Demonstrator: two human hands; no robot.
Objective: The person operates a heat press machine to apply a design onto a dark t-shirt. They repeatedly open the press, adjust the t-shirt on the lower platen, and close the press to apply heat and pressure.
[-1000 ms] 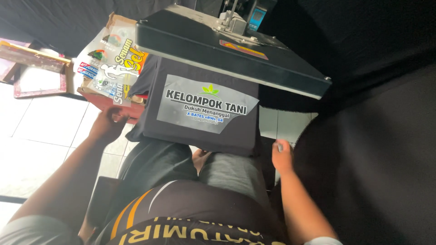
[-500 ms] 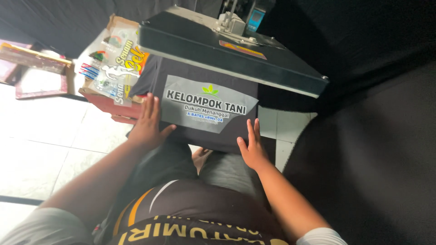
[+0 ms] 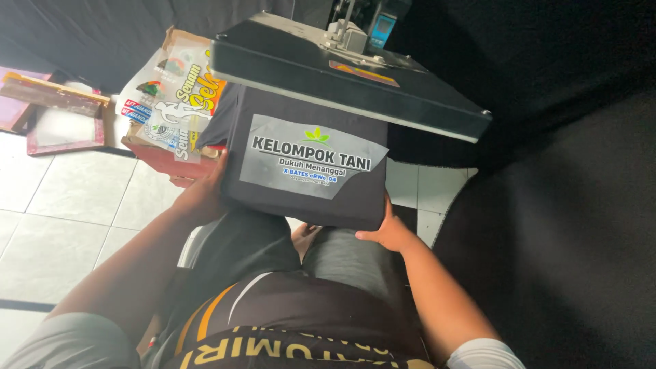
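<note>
black shirt (image 3: 307, 171) draped on lower platen, grey transfer sheet (image 3: 311, 164) on top; left hand (image 3: 205, 195) grips left edge, right hand (image 3: 389, 232) pinches bottom right corner; tugging could skew transfer; raised heat plate (image 3: 342, 75) close above knuckles, burn risk

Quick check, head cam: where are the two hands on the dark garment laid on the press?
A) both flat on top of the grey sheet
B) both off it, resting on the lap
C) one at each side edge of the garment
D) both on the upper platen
C: the left hand is at the left edge of the dark garment, and the right hand grips its lower right corner; the grey transfer sheet lies uncovered.
</note>
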